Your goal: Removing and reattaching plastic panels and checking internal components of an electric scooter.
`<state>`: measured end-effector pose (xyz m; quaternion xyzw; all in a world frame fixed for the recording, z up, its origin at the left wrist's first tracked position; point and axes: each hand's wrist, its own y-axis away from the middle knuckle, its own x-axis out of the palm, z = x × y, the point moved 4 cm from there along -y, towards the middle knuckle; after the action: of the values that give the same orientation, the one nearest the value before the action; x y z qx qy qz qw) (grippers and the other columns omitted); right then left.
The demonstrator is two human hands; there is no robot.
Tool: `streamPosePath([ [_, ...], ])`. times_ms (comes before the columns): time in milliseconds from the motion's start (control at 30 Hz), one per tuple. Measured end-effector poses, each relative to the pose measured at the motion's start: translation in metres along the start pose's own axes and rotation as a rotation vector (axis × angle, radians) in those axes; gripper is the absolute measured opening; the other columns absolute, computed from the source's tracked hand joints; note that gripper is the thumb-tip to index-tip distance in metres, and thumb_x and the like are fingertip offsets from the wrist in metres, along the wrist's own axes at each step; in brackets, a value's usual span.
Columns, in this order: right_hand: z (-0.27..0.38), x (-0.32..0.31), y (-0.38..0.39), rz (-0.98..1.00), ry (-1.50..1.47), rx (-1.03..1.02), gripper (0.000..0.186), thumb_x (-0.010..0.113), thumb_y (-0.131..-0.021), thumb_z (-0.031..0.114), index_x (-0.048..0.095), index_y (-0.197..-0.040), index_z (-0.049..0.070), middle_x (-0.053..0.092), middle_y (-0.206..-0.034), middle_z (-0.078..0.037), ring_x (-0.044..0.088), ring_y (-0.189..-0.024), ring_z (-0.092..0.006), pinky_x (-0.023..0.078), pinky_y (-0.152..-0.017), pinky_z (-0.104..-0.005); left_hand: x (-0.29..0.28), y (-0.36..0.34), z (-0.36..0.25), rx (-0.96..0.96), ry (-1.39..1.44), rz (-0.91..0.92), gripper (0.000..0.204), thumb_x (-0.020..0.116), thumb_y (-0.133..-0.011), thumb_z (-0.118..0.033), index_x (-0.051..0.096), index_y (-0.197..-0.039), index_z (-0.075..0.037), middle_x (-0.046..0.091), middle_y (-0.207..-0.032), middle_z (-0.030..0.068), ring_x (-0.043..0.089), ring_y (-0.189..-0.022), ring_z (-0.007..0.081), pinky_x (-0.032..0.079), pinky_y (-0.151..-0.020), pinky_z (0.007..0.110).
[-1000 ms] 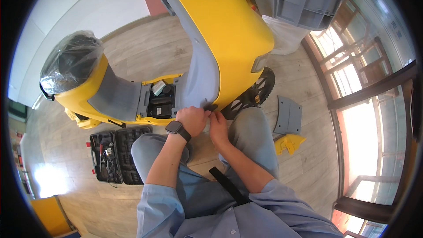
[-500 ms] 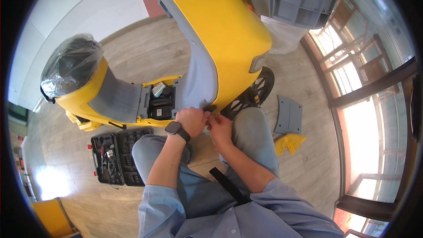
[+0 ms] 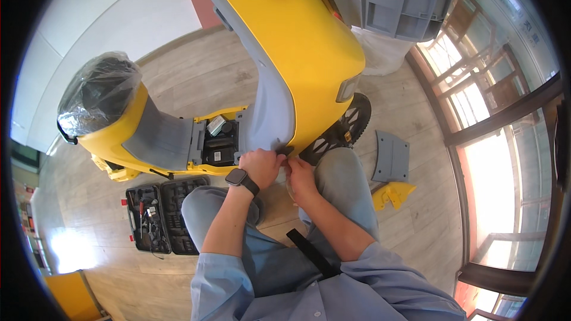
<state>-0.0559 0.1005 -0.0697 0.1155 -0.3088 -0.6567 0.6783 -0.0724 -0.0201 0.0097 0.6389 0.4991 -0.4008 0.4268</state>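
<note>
A yellow scooter (image 3: 297,53) stands before me with its grey inner panel (image 3: 267,125) and an uncovered compartment (image 3: 220,147) in the footboard. At the lower front corner of that panel, my left hand (image 3: 265,165) is closed with its thumb reaching right. My right hand (image 3: 300,181) is beside it, fingers curled and pinched near a small dark part at the panel's edge. What the fingertips of both hands grip is too small and hidden to name. A black watch is on my left wrist.
An open tool case (image 3: 147,220) lies at left. A grey cover (image 3: 391,157) and yellow piece (image 3: 392,193) lie at right near the front wheel (image 3: 357,119). The seat (image 3: 104,92) is wrapped in plastic. A grey moulded part (image 3: 398,3) is behind; glass doors line the right.
The fingers of my right hand shift slightly against my left thumb at the panel edge. Both hands stay in the same place on the scooter, with the whole view moving a little.
</note>
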Motion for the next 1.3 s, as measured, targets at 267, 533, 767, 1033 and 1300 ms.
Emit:
streamPosePath([
  [267,0.015,0.003,0.011,-0.012,-0.056,-0.006,0.025,0.053,-0.09,0.023,0.064,-0.089,0.001,0.063,-0.08,-0.003,0.056,-0.07,-0.0121,0.04,-0.057,-0.0263,0.0,0.0,0.0,0.008,-0.04,-0.05,0.041,0.05,-0.088,-0.04,0.068,-0.073,-0.006,0.063,-0.068,0.0188,0.064,-0.063,0.0366,0.052,-0.06,0.045],
  [533,0.003,0.005,0.003,-0.018,-0.006,0.114,0.029,0.048,-0.091,0.029,0.064,-0.086,0.005,0.046,-0.066,0.002,0.041,-0.059,-0.0095,0.032,-0.054,-0.0259,-0.001,0.001,-0.001,0.009,-0.033,-0.062,0.039,0.052,-0.088,-0.039,0.068,-0.075,-0.006,0.063,-0.068,0.0191,0.064,-0.064,0.0368,0.052,-0.06,0.045],
  [767,0.004,0.004,0.004,0.023,-0.05,0.033,0.024,0.053,-0.089,0.028,0.062,-0.084,0.006,0.045,-0.065,0.003,0.041,-0.06,-0.0078,0.031,-0.053,-0.0253,0.0,0.001,0.0,0.002,-0.022,-0.072,0.04,0.051,-0.088,-0.04,0.068,-0.074,-0.006,0.063,-0.068,0.019,0.063,-0.064,0.0373,0.051,-0.059,0.045],
  [1033,0.008,0.003,0.007,-0.027,-0.073,0.104,0.026,0.05,-0.091,0.028,0.063,-0.088,0.006,0.044,-0.065,0.003,0.041,-0.059,-0.0082,0.032,-0.054,-0.025,-0.003,0.001,0.0,0.003,-0.014,-0.077,0.04,0.052,-0.088,-0.039,0.068,-0.074,-0.005,0.063,-0.068,0.0193,0.063,-0.064,0.0375,0.051,-0.06,0.046],
  [1300,0.003,0.003,0.004,0.049,-0.086,0.122,0.031,0.045,-0.093,0.029,0.063,-0.086,0.005,0.042,-0.064,0.003,0.04,-0.059,-0.0087,0.031,-0.054,-0.0246,-0.002,0.001,0.0,0.003,0.006,-0.063,0.038,0.054,-0.087,-0.039,0.068,-0.075,-0.005,0.063,-0.068,0.019,0.063,-0.064,0.0375,0.051,-0.059,0.046],
])
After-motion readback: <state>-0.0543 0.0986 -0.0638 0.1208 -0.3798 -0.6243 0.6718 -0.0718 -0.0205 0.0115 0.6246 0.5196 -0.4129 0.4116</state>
